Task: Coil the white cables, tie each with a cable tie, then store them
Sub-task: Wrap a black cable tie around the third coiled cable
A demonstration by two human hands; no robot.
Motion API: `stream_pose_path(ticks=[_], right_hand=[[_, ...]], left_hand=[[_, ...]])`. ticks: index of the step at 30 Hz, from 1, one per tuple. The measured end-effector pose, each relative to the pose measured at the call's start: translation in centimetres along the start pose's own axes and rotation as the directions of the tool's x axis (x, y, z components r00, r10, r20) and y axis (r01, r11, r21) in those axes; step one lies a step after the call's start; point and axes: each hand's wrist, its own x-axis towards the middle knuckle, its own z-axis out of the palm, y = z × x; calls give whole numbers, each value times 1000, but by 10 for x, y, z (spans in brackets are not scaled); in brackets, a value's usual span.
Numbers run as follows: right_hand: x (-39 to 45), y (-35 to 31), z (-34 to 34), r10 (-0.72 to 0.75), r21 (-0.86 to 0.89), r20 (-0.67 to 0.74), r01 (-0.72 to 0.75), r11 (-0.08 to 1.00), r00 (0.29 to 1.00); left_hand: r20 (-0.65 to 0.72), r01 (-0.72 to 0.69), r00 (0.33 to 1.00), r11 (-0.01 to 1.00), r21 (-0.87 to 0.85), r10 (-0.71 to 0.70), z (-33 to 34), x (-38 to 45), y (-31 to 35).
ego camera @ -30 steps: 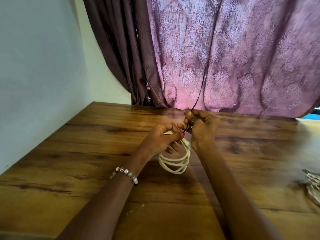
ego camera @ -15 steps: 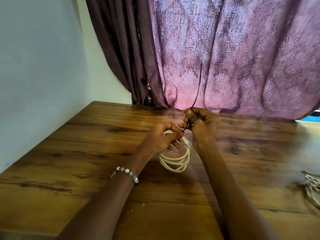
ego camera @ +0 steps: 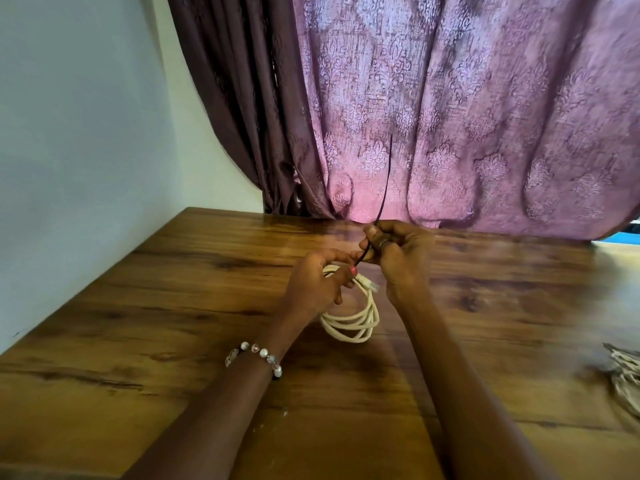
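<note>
A coiled white cable (ego camera: pixel 351 322) hangs over the wooden table (ego camera: pixel 173 306), its lower loops touching the top. My left hand (ego camera: pixel 317 284) grips the top of the coil, thumb pressed over the strands. A white plug end (ego camera: pixel 370 285) sticks out beside that thumb. My right hand (ego camera: pixel 394 252) pinches a thin black cable tie (ego camera: pixel 385 188) just above the coil. The tie's long free end points up in front of the curtain. Where the tie wraps the coil is hidden between my fingers.
A purple patterned curtain (ego camera: pixel 467 116) hangs behind the table's far edge. A pale wall (ego camera: pixel 76 133) runs along the left side. A pile of more pale cables (ego camera: pixel 625 379) lies at the right edge of the table.
The tie's free end stands shorter above my right hand than a second ago. Both hands and the coil stay in nearly the same place.
</note>
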Motion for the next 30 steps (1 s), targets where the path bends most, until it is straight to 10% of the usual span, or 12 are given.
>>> stream_pose_path(ticks=[5,13,20,26,30], right_hand=[[-9,0,7,-158,-58,146,168,984,977],[-13,11,8,-158,-268,541,347,899,826],[-14,-1,-10,6,-329,748,363,872,664],[-5,-7,-21,-58,34,335,50,998,941],[-13,10,-10,309,-159,385,-267,951,870]], left_hand=[[-80,195,974,964,-181,-212,2,4,-5],[134,429,854,534,-728,-503,-30,16,-2],[103,359,927,770,-528,-362,-38,11,1],[22,52,999,922,-383,-47,-38,13,-5],[-40,-88,996,968,-236,80,-29,12,-7]])
